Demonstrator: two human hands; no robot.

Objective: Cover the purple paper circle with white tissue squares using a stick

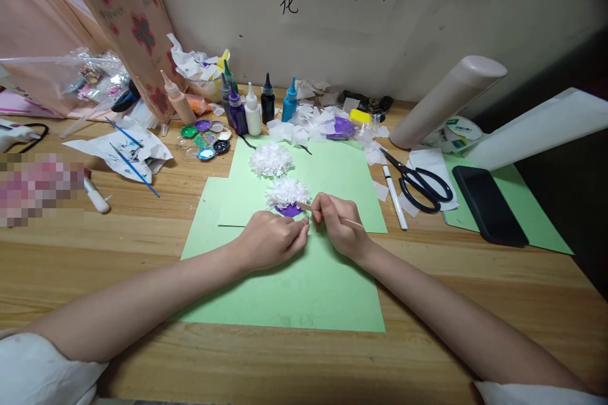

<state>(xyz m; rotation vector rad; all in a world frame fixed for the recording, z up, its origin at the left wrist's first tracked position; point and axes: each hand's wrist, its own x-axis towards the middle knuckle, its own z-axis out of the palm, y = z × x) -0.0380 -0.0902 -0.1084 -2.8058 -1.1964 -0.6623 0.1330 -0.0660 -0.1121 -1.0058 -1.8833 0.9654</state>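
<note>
Two fluffy white paper pompoms lie on green paper (332, 171): an upper pompom (272, 160) and a lower pompom (287, 192). Just below the lower one is a flat purple patch (288, 211). My right hand (339, 221) is closed around a thin wooden stick (351, 224), whose tip reaches the patch's right end. Beside it, my left hand (273, 239) rests on the paper with fingers pinched near the patch. Whatever they hold, if anything, is too small to make out.
Behind the papers stand several paint bottles (251, 111) and a palette of small paint cups (206, 139). At right lie black-handled scissors (418, 183), a white marker (394, 197) and a black phone (489, 205). Thin blue brushes (134, 169) lie at left. Paper scraps (289, 133) cover the back.
</note>
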